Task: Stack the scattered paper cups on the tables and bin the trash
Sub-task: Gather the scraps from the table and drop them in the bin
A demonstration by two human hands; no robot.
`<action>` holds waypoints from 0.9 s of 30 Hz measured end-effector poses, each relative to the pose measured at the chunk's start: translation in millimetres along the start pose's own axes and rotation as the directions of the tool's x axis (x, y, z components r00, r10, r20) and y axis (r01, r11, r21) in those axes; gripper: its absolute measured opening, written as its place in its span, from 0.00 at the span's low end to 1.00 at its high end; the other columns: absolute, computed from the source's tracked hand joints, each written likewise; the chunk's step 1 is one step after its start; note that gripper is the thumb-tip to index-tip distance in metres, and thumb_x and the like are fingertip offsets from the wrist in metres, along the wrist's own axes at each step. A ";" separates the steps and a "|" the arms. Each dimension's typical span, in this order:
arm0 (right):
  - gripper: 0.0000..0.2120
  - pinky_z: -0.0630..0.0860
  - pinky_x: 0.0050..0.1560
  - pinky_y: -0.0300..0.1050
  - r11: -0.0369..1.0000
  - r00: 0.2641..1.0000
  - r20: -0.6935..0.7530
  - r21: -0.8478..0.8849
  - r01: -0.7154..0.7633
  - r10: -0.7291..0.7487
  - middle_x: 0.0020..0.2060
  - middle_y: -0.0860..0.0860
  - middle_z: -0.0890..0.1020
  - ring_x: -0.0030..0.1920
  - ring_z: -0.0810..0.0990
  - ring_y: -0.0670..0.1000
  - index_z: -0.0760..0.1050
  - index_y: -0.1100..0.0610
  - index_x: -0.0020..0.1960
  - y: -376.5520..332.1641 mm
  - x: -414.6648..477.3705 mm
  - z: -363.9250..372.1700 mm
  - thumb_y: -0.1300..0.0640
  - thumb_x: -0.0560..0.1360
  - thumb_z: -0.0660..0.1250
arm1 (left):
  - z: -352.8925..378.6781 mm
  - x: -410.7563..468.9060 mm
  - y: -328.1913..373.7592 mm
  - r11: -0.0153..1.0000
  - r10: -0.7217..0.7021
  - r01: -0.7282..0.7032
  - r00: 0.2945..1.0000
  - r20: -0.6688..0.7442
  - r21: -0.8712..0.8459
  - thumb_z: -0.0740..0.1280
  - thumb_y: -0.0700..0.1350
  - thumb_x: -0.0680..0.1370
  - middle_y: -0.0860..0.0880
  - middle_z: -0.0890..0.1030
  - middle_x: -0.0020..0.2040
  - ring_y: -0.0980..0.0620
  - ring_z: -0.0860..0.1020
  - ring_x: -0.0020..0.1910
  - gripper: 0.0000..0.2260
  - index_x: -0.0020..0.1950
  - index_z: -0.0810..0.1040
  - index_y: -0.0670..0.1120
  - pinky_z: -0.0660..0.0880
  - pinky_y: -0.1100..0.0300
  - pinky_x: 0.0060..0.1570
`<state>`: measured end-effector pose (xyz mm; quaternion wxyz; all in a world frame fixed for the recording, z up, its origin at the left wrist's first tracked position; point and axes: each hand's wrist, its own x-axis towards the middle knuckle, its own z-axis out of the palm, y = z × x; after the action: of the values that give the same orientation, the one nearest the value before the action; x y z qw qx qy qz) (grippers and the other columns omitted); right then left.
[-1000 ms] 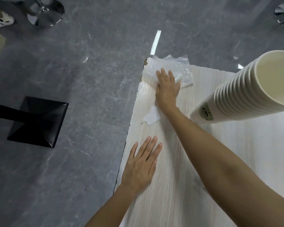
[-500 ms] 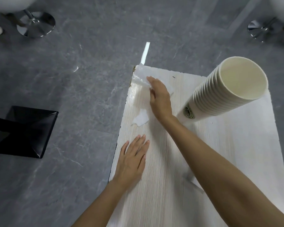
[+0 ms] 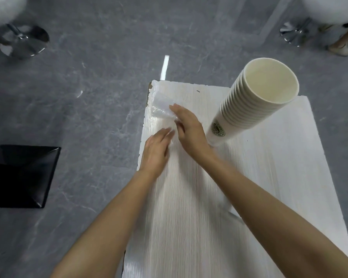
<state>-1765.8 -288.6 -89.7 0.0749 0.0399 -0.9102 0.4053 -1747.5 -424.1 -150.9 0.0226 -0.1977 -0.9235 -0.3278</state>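
A tall stack of white paper cups with a green logo stands on the white table, leaning toward the far right. Crumpled clear plastic wrap lies near the table's far left corner. My right hand lies over its near end, fingers on top and thumb tucked against it, gripping it. My left hand lies flat just in front, with straight fingertips covering a small white paper scrap that is almost hidden. Another white scrap peeks out under my right forearm.
The table's left edge runs right beside my left hand, with grey floor below. A black square table base sits on the floor at left. Chrome stool bases stand at the far corners, and a person's foot is at top right.
My right hand has gathered the plastic wrap and pulled it nearer from the corner. My left hand slid forward from the table edge onto the paper scrap. The view tilted up.
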 end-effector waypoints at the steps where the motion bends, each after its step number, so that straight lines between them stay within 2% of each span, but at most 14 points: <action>1: 0.21 0.65 0.70 0.47 1.000 1.000 0.002 -0.001 -0.005 0.005 0.68 0.55 0.72 0.70 0.68 0.54 0.70 0.56 0.69 0.0 -2.0 0.1 0.66 0.77 0.58 | 1.0 -1.1 -1.8 1.000 0.018 -0.018 1.000 0.010 0.002 0.64 0.26 0.73 0.38 0.77 0.66 0.38 0.75 0.66 0.22 0.67 0.76 0.38 0.72 0.41 0.65; 4: 0.20 0.64 0.69 0.45 1.000 1.000 0.007 -0.023 -0.016 0.016 0.68 0.55 0.72 0.70 0.68 0.54 0.70 0.56 0.69 -1.0 -7.7 -0.5 0.65 0.78 0.58 | 2.4 -10.7 -4.8 0.998 0.061 -0.061 0.998 -0.006 0.022 0.65 0.21 0.68 0.39 0.79 0.62 0.39 0.76 0.64 0.26 0.64 0.78 0.38 0.74 0.42 0.62; 7: 0.20 0.62 0.69 0.42 0.999 1.000 0.018 -0.040 -0.018 0.018 0.68 0.55 0.72 0.70 0.68 0.54 0.70 0.57 0.69 -3.5 -14.0 -2.6 0.66 0.78 0.58 | -1.1 -20.0 -3.9 0.997 0.076 -0.077 0.996 -0.039 -0.003 0.65 0.20 0.66 0.40 0.80 0.59 0.46 0.73 0.61 0.27 0.62 0.80 0.38 0.75 0.53 0.58; 9: 0.20 0.60 0.69 0.39 0.999 1.000 0.023 -0.045 -0.018 0.020 0.69 0.55 0.72 0.70 0.67 0.54 0.70 0.57 0.69 -5.3 -18.3 -3.7 0.66 0.78 0.58 | -5.1 -25.0 -1.2 0.997 0.070 -0.070 0.997 -0.040 -0.011 0.65 0.19 0.65 0.41 0.81 0.56 0.50 0.71 0.58 0.28 0.60 0.81 0.39 0.73 0.59 0.51; 12: 0.20 0.62 0.70 0.43 0.999 0.999 0.032 -0.041 -0.005 0.006 0.69 0.54 0.71 0.70 0.67 0.54 0.70 0.56 0.69 -9.3 -25.6 -4.9 0.65 0.78 0.58 | -10.7 -33.2 6.5 0.999 0.046 -0.047 0.999 -0.027 -0.024 0.66 0.20 0.66 0.43 0.81 0.51 0.53 0.71 0.51 0.26 0.59 0.82 0.39 0.71 0.63 0.46; 17: 0.20 0.64 0.69 0.45 0.999 0.999 0.017 -0.035 0.036 -0.035 0.69 0.53 0.72 0.70 0.67 0.53 0.70 0.56 0.70 -20.6 -39.5 -9.1 0.65 0.78 0.58 | -18.0 -54.1 20.3 0.994 -0.025 0.025 1.000 0.008 -0.103 0.67 0.31 0.76 0.42 0.79 0.48 0.44 0.78 0.48 0.16 0.63 0.80 0.39 0.71 0.59 0.45; 21: 0.20 0.67 0.69 0.46 0.996 0.997 -0.004 -0.036 0.081 -0.081 0.67 0.54 0.74 0.69 0.70 0.53 0.70 0.58 0.69 -30.3 -54.7 -18.1 0.64 0.78 0.58 | -24.0 -72.3 31.1 0.985 -0.083 0.083 0.997 0.005 -0.151 0.67 0.34 0.77 0.43 0.80 0.47 0.45 0.79 0.46 0.10 0.56 0.83 0.38 0.71 0.58 0.44; 24: 0.19 0.69 0.67 0.48 0.996 0.996 -0.016 -0.007 0.091 -0.091 0.65 0.53 0.76 0.67 0.72 0.52 0.71 0.58 0.68 -39.2 -73.1 -30.7 0.64 0.78 0.58 | -29.8 -85.4 38.1 0.974 -0.143 0.141 0.990 0.001 -0.176 0.69 0.33 0.76 0.45 0.81 0.46 0.46 0.80 0.46 0.08 0.52 0.84 0.40 0.75 0.54 0.44; 27: 0.19 0.72 0.64 0.48 0.995 0.994 -0.046 0.004 0.100 -0.099 0.63 0.52 0.77 0.64 0.74 0.50 0.72 0.59 0.67 -45.9 -94.9 -48.6 0.65 0.77 0.59 | -34.6 -97.5 48.2 0.972 -0.182 0.181 0.983 0.007 -0.148 0.70 0.38 0.77 0.47 0.83 0.46 0.46 0.80 0.47 0.05 0.50 0.85 0.43 0.76 0.52 0.46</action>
<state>-1661.1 -282.0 -40.0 0.1158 0.0761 -0.9038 0.4049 -1642.5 -445.5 -111.7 -0.0189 -0.1124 -0.9108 -0.3967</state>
